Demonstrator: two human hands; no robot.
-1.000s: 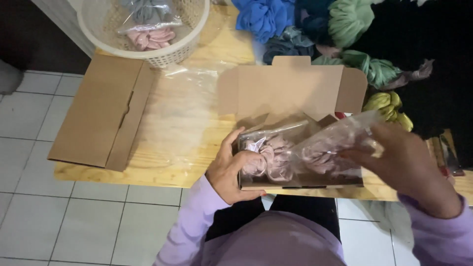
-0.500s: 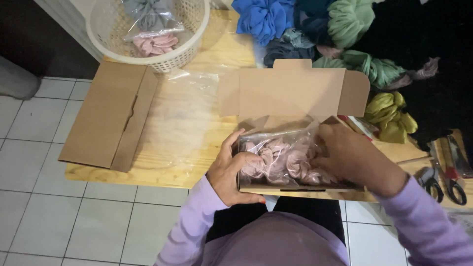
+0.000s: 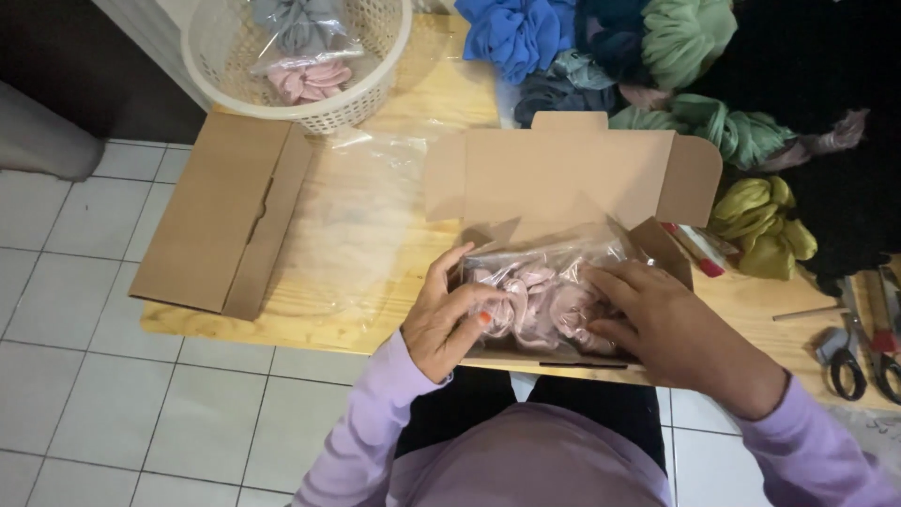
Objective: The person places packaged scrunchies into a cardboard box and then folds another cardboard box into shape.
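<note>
An open cardboard box [image 3: 572, 174] sits at the near edge of a wooden table [image 3: 375, 235], its lid standing up at the back. Inside lie clear plastic bags of pink scrunchies [image 3: 540, 300]. My left hand [image 3: 449, 314] rests on the box's left side, fingers touching the bags. My right hand [image 3: 662, 324] presses flat on the bags from the right. Both hands lie on the bags without gripping them.
A closed flat cardboard box [image 3: 221, 221] lies at the table's left. A white mesh basket [image 3: 300, 66] with bagged scrunchies stands at the back left. Blue, green and yellow scrunchies [image 3: 676, 56] pile up at the back right. Scissors [image 3: 845, 352] lie at the right edge.
My right hand brought a bag of pink scrunchies down into the box and now presses on it. My left hand has stayed at the box's left side.
</note>
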